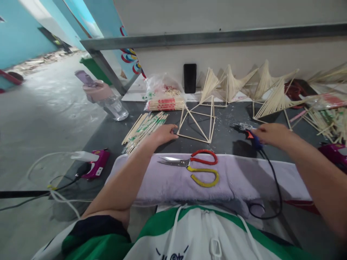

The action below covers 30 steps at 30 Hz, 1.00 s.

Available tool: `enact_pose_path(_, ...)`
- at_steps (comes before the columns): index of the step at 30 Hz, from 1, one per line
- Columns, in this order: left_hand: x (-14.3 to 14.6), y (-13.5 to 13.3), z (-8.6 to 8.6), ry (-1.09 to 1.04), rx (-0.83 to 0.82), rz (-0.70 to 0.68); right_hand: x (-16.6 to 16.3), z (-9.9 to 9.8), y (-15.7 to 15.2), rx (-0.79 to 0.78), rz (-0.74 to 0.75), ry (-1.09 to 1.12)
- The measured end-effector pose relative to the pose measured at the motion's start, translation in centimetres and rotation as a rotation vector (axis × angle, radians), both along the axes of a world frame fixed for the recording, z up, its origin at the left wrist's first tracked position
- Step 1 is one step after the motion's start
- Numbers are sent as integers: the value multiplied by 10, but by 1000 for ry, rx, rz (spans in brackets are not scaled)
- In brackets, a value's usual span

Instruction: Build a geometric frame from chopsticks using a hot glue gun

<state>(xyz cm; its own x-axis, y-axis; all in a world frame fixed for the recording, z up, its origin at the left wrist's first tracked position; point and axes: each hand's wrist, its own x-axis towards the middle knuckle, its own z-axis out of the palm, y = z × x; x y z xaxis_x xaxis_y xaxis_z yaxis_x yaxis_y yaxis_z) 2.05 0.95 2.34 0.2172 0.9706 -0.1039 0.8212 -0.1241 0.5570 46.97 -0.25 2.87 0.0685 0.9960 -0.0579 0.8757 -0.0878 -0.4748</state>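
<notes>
A stick frame (pixel 200 139) of thin wooden sticks stands on the dark table, with a square base and slanting and upright sticks. My left hand (pixel 164 134) is at its left corner, thumb and forefinger apart; the thumb tip seems to touch the corner, though I cannot tell for sure. To the right of the frame, my right hand (pixel 271 133) is closed round a blue hot glue gun (pixel 256 141). Its nozzle points left and is smeared with whitish glue. Red-and-yellow-handled scissors (pixel 187 162) lie on a lilac towel (pixel 162 184) nearest my body.
Loose chopsticks (pixel 145 130) lie beyond my left forearm, with bagged ones (pixel 166 104) behind. A water bottle (pixel 108 101) stands at the left edge near a purple power strip (pixel 96 164). Finished-looking stick models (pixel 233 83) line the back, beside a phone (pixel 190 77). The glue gun's cord (pixel 276 177) hangs over the towel.
</notes>
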Motion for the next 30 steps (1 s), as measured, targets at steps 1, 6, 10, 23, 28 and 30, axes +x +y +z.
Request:
enact_pose_path(1, 1, 1, -1, -15, 4, 2, -20, 3, -5, -35, 71, -42)
enact_pose_path(6, 9, 10, -10, -60, 76, -10, -128, -12, -18, 92, 263, 41)
enact_pose_path(10, 13, 10, -16, -63, 140, -50, -169, -38, -6, 137, 289, 85)
enact_pose_path(23, 38, -28, -6, -283, -1, -196, -134, -51, 12, 218, 214, 20)
enact_pose_path(28, 29, -27, -1, -384, -30, -138, -128, -56, 11, 248, 181, 13)
enact_pose_path(30, 21, -20, 6, -425, 58, -47, -131, -52, 8, 287, 176, 11)
